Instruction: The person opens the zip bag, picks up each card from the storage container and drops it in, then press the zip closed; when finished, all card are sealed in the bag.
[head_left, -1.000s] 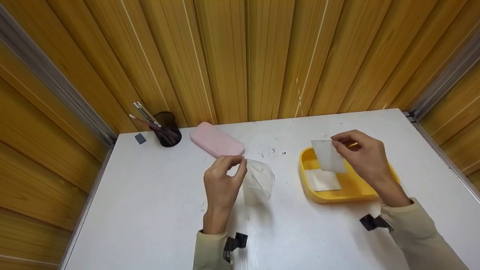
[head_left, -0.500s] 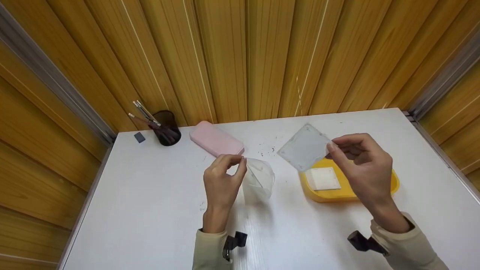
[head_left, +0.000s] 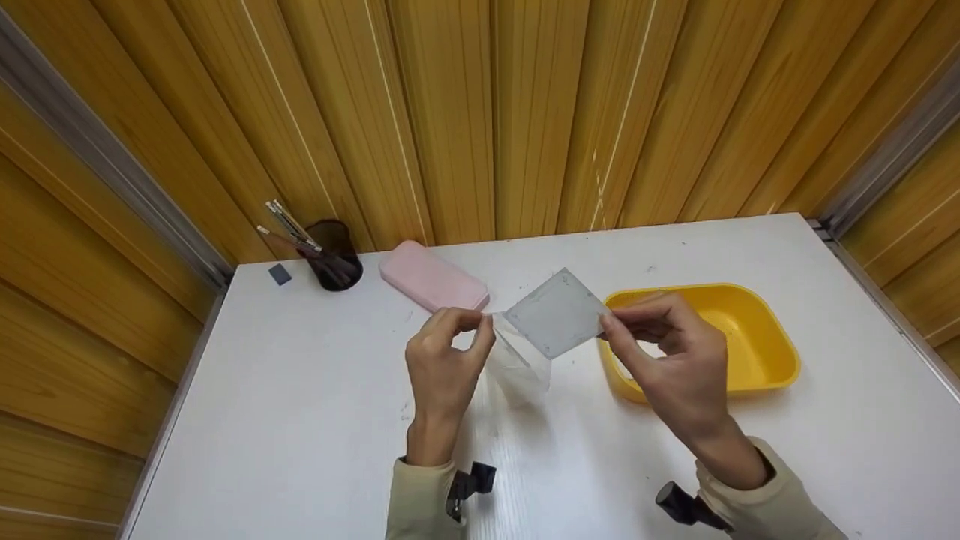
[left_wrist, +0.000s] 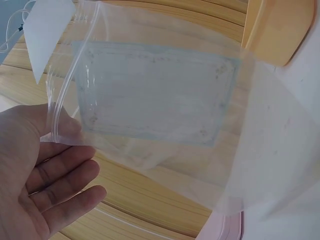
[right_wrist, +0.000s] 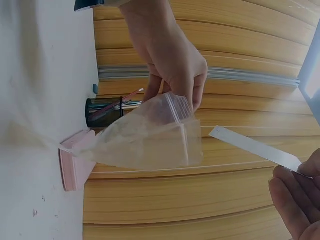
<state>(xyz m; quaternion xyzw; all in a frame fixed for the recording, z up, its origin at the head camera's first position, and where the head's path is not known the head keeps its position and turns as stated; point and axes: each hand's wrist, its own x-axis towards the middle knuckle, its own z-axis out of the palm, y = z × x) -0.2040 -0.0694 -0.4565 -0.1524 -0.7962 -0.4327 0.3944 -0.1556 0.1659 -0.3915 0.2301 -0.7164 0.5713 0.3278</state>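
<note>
My left hand [head_left: 444,371] pinches the edge of a clear zip bag [head_left: 517,375], which hangs over the table. In the left wrist view, a pale card with a patterned border [left_wrist: 155,95] shows through the bag's film. My right hand [head_left: 675,367] pinches a thin grey square card [head_left: 559,315] at one corner, between thumb and fingers. That card is held in the air, its far corner beside the top of the bag. From the right wrist, the card [right_wrist: 255,147] appears nearly edge-on, with a gap between it and the bag's zip edge [right_wrist: 182,130].
Beneath and behind the right hand is a yellow tray [head_left: 750,337]; a white card in it is mostly hidden by that hand. A pink case [head_left: 431,277], a dark cup [head_left: 337,262] of pencils and a small dark block [head_left: 280,274] lie toward the back wall.
My right hand has brought the grey card up and leftward from above the tray to beside the bag, turning its face to the head camera. The left hand stays almost still.
</note>
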